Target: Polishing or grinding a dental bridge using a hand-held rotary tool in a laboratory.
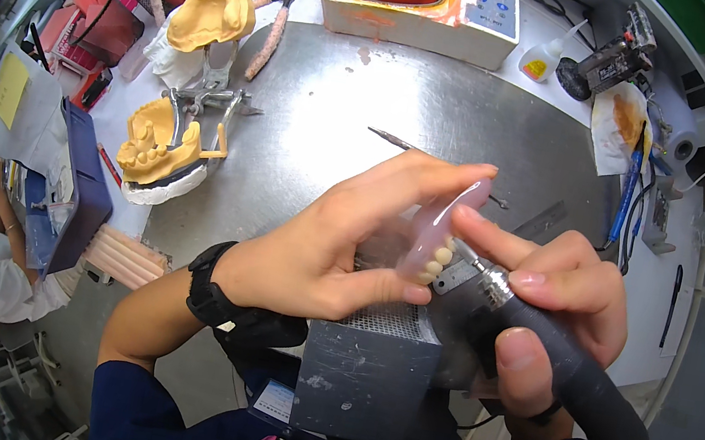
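My left hand point(309, 255), with a black watch on its wrist, pinches a denture point(434, 224) between its thumb and fingers. The denture has a glossy pink base and a row of cream teeth along its lower right side. A dark rotary handpiece point(590, 386) with a silver collar lies in the closed grip of my right hand point(579, 286). Its metal tip points toward the teeth; whether it touches them I cannot tell. My right index finger rests against the denture's edge. Below both hands stands a grey metal box point(365, 385) with a mesh top.
An articulator point(206, 93) with yellow casts stands at the left of the metal bench top point(289, 153), beside pliers point(274, 30). A wax heater point(412, 30) is at the back, a dropper bottle point(543, 59) right of it. Behind my hands lies a slim metal instrument point(389, 139). Another person point(2, 255) sits far left.
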Available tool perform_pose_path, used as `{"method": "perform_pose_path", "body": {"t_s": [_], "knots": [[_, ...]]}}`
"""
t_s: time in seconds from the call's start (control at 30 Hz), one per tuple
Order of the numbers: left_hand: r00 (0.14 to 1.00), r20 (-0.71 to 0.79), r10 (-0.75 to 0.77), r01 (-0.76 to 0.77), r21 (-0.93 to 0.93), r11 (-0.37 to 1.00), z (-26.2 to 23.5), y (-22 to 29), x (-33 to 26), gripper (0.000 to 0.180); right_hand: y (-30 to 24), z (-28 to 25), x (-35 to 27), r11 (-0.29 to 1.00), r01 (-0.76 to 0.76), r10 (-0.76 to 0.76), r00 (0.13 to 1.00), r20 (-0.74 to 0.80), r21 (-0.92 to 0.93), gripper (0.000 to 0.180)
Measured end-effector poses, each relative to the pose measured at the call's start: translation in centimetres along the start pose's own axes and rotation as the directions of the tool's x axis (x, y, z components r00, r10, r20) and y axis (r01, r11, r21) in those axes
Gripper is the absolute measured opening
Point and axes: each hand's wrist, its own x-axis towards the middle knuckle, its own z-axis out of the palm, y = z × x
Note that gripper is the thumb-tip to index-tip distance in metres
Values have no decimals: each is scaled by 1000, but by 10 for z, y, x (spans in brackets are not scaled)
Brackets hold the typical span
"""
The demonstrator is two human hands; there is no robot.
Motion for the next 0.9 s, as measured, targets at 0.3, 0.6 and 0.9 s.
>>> {"method": "perform_pose_path", "body": {"t_s": [0.3,0.6,0.9], "knots": [[943,-331,27,0,83,997,4,1,-7,47,4,1,3,997,72,-75,988,134,30,36],[940,-179,291,-213,358,909,-5,5,2,35,12,3,2,986,79,-74,996,-39,149,41],[921,-352,168,-78,256,964,7,9,-4,24,13,-2,11,972,232,-233,967,100,23,28]]}}
